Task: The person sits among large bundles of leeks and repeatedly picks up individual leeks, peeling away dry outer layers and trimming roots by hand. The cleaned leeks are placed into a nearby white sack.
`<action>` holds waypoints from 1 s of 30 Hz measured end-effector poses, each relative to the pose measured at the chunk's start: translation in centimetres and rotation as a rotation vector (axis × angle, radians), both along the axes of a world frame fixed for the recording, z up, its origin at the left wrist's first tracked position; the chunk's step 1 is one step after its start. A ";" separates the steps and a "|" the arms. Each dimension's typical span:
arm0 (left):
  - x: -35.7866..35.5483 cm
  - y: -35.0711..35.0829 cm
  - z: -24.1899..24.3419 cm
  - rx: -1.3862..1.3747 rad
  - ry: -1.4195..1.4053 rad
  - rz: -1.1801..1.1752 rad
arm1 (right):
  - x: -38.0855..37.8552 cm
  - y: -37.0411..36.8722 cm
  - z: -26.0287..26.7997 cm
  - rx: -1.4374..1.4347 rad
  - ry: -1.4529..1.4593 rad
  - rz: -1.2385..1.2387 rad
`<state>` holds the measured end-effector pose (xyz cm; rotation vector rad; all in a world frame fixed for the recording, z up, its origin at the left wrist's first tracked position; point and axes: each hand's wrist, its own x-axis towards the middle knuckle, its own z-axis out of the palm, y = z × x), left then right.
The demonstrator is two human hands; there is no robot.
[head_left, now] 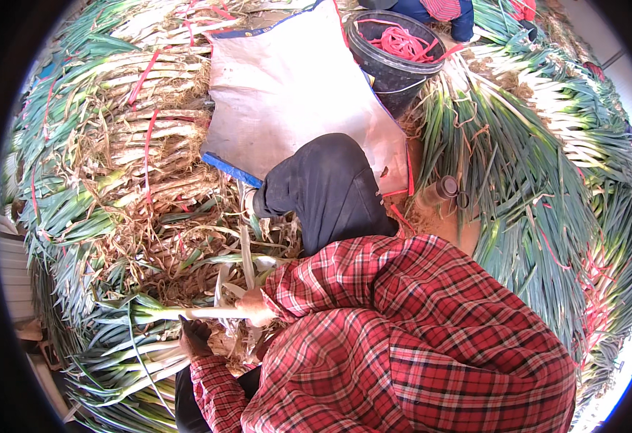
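A long white-stemmed green onion [213,313] lies nearly level before me, its green leaves to the left. My right hand [256,307] closes around the root-side part of its stem. Just below the stem is my left hand [195,338], dark and perhaps gloved. Its fingertips reach the stalk, but whether they grip it is hidden. Cleaner green onions [142,360] with pale stems lie beside the left hand. Dry, peeled leaves and soil-covered onions [196,276] spread in front of my right hand.
Bundles of green onions tied with red strips [148,140] fill the left side. A whitish woven sheet [294,81] lies beyond my bent knee [337,184]. Red tape fills a black bucket [397,81]. A lidded bottle [437,190] sits by onion piles [532,216]; another person [446,13] is behind.
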<state>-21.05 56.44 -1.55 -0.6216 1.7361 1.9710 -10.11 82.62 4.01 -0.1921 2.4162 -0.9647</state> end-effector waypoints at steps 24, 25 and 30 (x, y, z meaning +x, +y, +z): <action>-1.4 -23.7 11.8 -0.157 0.032 0.407 | -8.2 -7.6 7.1 -1.016 -0.423 0.065; -1.5 -24.6 10.6 -0.279 -0.003 0.434 | -9.4 -9.1 5.8 -0.964 -0.372 0.094; -3.7 -25.9 5.1 -0.364 -0.301 0.356 | -16.0 -18.2 -3.1 -0.692 -0.158 0.117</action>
